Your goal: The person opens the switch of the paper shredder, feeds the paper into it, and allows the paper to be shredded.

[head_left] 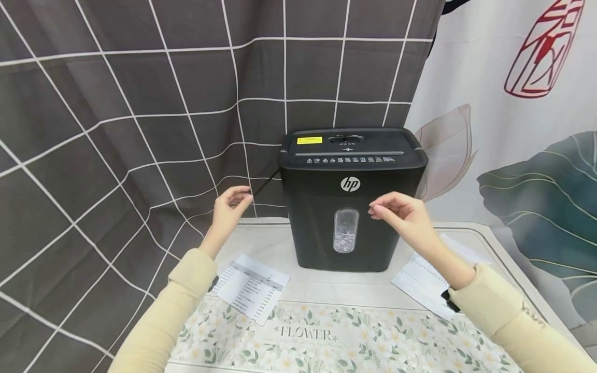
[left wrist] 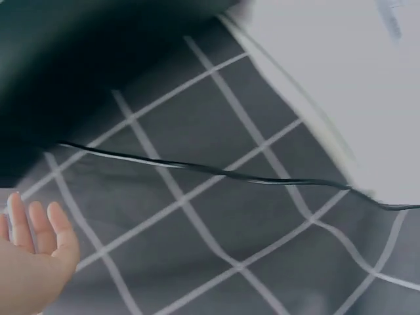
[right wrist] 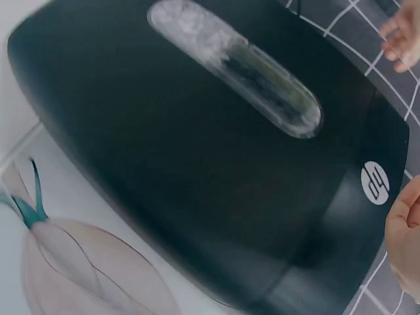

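A black HP paper shredder stands upright at the back of the table, white shreds showing behind its oval window. To its left my left hand hovers with loosely bent fingers and nothing in its grasp. The shredder's thin black cord runs past that hand, apart from it in the left wrist view. My right hand is raised before the shredder's right front, its fingers relaxed and holding nothing. Part of that hand also appears at the right edge of the right wrist view, beside the HP logo.
A printed sheet lies left of the shredder, and more papers lie to the right under my forearm. Along the front runs a floral mat strip. A dark grid-patterned cloth hangs behind and to the left.
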{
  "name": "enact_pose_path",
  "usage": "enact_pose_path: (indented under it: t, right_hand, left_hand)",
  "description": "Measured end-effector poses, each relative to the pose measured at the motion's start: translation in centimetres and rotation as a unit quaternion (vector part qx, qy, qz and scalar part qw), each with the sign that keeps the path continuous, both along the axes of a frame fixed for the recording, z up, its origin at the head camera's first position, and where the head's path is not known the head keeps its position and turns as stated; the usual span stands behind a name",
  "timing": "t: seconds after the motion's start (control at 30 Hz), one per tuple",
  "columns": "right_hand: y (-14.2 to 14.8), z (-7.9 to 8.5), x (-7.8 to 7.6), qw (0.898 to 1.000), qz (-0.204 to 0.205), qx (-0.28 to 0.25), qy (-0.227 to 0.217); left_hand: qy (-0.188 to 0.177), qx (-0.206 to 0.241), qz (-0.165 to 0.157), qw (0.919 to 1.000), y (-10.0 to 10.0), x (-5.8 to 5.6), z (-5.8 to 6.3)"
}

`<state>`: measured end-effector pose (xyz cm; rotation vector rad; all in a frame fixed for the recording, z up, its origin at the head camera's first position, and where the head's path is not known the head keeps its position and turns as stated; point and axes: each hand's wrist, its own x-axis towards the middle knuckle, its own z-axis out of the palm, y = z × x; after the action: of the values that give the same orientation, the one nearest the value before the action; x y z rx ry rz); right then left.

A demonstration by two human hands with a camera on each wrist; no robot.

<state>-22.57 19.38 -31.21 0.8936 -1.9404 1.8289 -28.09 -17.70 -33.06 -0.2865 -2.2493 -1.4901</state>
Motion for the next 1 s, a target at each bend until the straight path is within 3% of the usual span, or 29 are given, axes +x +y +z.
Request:
enact_pose_path:
  t: [0.17, 0.3, 0.4, 0.5, 0.63, 0.8, 0.9, 1.0]
  right_hand:
    - [0.9, -3.0, 1.1, 0.999, -0.021, -0.024, -0.015]
    - [1.2, -5.0, 1.6, 0.998, -0.006, -0.052, -0.037]
    - [1.3, -6.2, 1.8, 0.997, 0.026, -0.069, -0.038]
    - [1.4, -7.4, 1.8, 0.996, 0.042, -0.077, -0.035]
    - [1.3, -9.4, 1.7, 0.995, 0.046, -0.074, -0.047]
    - [1.0, -12.4, 1.8, 0.995, 0.041, -0.060, -0.073]
    - [1.0, -13.9, 1.9, 0.994, 0.032, -0.055, -0.086]
    - [1.0, -15.2, 2.0, 0.993, 0.021, -0.050, -0.104]
  left_hand:
    - [-0.019, 0.006, 0.026, 0.9995, -1.0, -0.1, -3.0]
    - [-0.045, 0.015, 0.041, 0.9980, -1.7, -0.2, -5.3]
    - [-0.050, 0.012, 0.072, 0.9961, -2.3, -0.3, -7.2]
    - [-0.044, -0.021, 0.117, 0.9919, -2.9, -0.6, -9.2]
    - [-0.072, -0.074, 0.153, 0.9828, -3.8, -0.6, -11.7]
    - [-0.145, -0.122, 0.150, 0.9703, -5.0, 0.2, -14.2]
    - [-0.187, -0.148, 0.149, 0.9597, -5.4, 0.8, -15.1]
    - [-0.240, -0.170, 0.154, 0.9433, -5.9, 1.3, -15.7]
